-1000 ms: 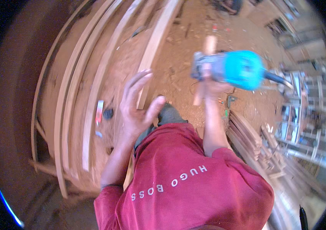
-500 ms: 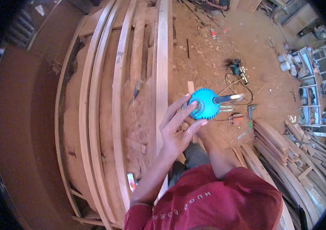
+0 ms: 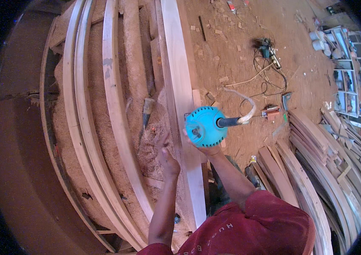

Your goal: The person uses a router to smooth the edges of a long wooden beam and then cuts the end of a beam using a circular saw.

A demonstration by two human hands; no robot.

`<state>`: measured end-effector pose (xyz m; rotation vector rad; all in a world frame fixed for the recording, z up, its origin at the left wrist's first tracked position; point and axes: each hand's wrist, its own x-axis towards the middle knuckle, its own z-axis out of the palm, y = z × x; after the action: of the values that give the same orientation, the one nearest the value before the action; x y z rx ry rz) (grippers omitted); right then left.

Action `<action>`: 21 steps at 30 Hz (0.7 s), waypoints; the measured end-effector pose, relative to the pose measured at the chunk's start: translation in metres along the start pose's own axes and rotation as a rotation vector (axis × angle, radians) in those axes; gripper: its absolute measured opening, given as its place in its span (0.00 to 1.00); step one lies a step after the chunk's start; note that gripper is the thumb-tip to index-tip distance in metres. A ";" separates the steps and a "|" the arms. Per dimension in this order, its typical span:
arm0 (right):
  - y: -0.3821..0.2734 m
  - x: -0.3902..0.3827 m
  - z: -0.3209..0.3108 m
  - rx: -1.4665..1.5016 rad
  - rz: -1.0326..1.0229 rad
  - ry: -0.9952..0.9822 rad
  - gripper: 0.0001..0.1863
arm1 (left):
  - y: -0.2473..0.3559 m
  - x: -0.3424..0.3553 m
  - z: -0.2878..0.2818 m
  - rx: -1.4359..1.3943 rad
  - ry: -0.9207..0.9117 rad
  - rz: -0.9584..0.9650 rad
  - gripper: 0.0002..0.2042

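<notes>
My right hand [image 3: 210, 149] is closed round the near side of a blue router [image 3: 206, 127], a round-topped power tool with vent slots along its rim. Most of its fingers are hidden beneath the tool. The router sits over the right edge of a pale planed wood board [image 3: 179, 63]; its base is hidden. From its top a black sleeve and a pale cord [image 3: 250, 112] run off to the right. My left hand [image 3: 170, 163] is apart from the router, over the sawdust left of the board, its blurred fingers stretched forward and nothing visible in them.
Long wood strips [image 3: 112, 85] lie left of the board over sawdust, with a chisel-like tool [image 3: 146, 112] between them. Another corded power tool [image 3: 266, 49] and an orange-red tool [image 3: 270, 111] lie on the floor. Stacked timber [image 3: 316, 140] fills the lower right, near a white shelf unit [image 3: 346, 80].
My left hand has let go of the router's top and moved down and left. The router has shifted left onto the board's edge, still in my right hand. The view has shifted too.
</notes>
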<state>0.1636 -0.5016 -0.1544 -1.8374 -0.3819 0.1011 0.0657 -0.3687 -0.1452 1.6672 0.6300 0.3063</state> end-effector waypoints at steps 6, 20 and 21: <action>0.014 -0.014 0.004 0.063 -0.049 0.055 0.23 | -0.060 -0.017 0.032 -0.007 -0.047 0.009 0.39; -0.016 0.006 -0.010 0.045 -0.487 0.245 0.20 | -0.056 -0.021 0.038 -0.016 -0.089 -0.047 0.38; -0.015 0.011 -0.009 0.044 -0.504 0.252 0.20 | -0.058 -0.022 0.039 -0.056 -0.085 -0.075 0.38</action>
<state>0.1729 -0.5029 -0.1357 -1.6352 -0.6442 -0.4595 0.0554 -0.4079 -0.2063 1.5909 0.6130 0.1961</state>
